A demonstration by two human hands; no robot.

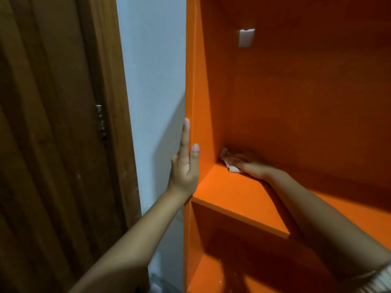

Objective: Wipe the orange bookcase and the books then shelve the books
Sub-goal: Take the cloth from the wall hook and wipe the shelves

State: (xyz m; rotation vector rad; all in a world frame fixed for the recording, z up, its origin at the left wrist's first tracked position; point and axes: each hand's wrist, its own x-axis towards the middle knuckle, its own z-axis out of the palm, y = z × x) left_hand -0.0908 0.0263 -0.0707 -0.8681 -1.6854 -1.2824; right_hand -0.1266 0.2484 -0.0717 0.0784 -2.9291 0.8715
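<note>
One bookcase (296,106), one cloth (226,160), two hands (184,168) (252,167)

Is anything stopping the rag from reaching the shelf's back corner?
Nothing visible does. The right hand presses the crumpled whitish cloth right into the orange bookcase shelf's back left corner.

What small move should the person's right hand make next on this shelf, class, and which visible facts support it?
Probably sweep the cloth rightward along the back of the shelf. The right hand presses it into the back left corner, so wiping can only run outward, while the left hand rests on the side panel.
</note>
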